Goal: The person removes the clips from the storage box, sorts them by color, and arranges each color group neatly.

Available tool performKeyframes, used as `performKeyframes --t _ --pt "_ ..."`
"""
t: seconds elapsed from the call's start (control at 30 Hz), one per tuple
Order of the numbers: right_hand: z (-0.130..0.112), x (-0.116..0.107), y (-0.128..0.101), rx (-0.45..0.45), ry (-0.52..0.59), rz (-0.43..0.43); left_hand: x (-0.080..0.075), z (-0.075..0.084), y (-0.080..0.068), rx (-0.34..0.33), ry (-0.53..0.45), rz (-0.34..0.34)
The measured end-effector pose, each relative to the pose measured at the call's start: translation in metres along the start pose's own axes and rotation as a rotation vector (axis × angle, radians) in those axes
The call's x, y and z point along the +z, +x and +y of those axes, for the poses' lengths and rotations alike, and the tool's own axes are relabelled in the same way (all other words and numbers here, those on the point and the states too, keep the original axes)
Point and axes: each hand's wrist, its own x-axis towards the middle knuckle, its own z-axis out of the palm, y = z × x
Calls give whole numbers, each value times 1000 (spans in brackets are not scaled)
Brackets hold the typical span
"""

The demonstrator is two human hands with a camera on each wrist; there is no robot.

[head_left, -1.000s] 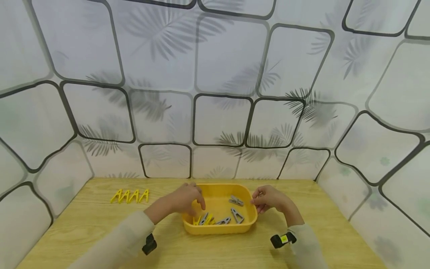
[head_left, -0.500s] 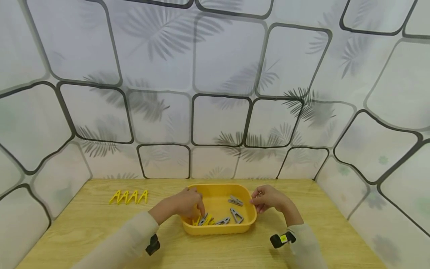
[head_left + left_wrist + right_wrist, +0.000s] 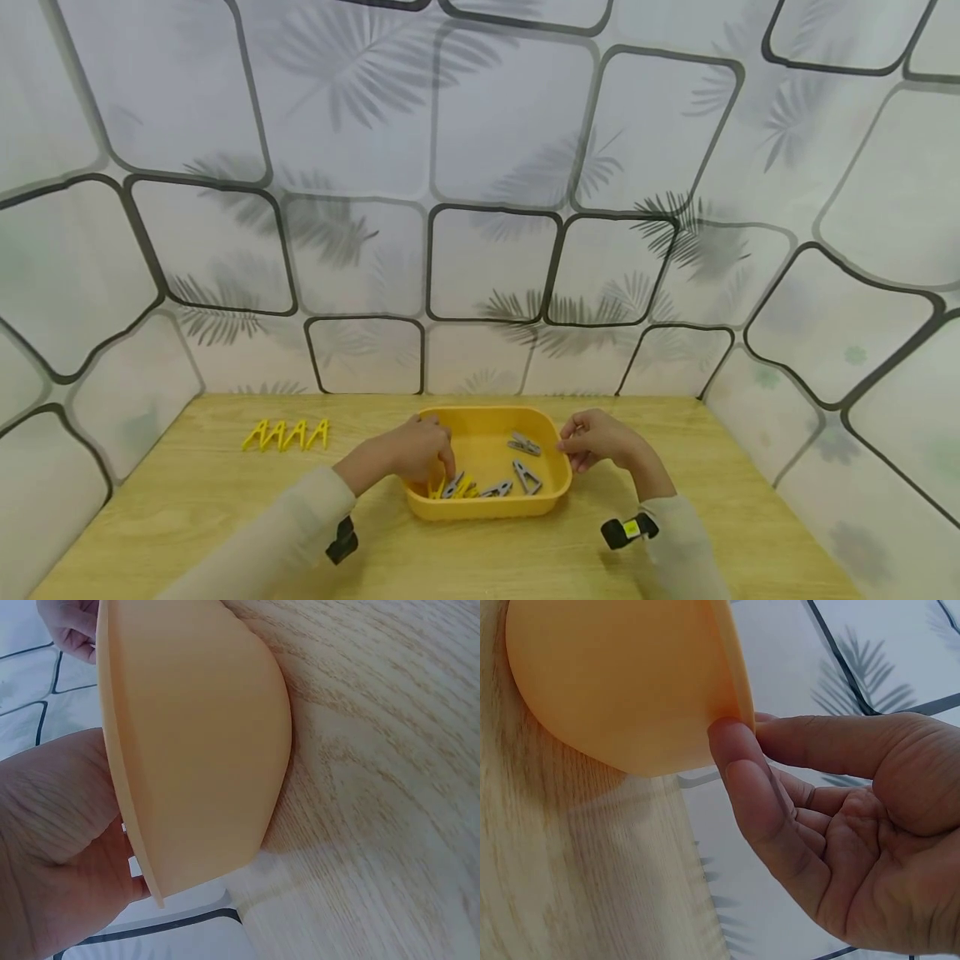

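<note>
The right hand point(image 3: 602, 439) pinches the tray point(image 3: 487, 508) by its rim; the left hand point(image 3: 417, 450) dips into it, at the clips point(image 3: 452, 487) inside (whether it grips one cannot be told).

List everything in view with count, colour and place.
table: one, light wood, foreground
walls: three, patterned white, behind and beside table
tray: one, yellow, on table
loose clips: four, yellow, on table's left
gray clips: four visible, gray, in tray
yellow clips: count unclear, yellow, tray's near left
sleeves: two, cream, lower frame
wristbands: two, black, by sleeve ends
left hand: one, bare, inside tray, left
right hand: one, bare, pinching tray, right end
</note>
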Motion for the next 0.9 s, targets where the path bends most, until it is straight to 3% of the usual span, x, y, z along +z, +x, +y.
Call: performKeyframes --t 0.63,0.9 --pt "-2 0 -2 -17 0 -13 3 -9 3 18 30 61" --pt "-1 0 -1 -3 9 -16 -2 -9 0 -11 8 58"
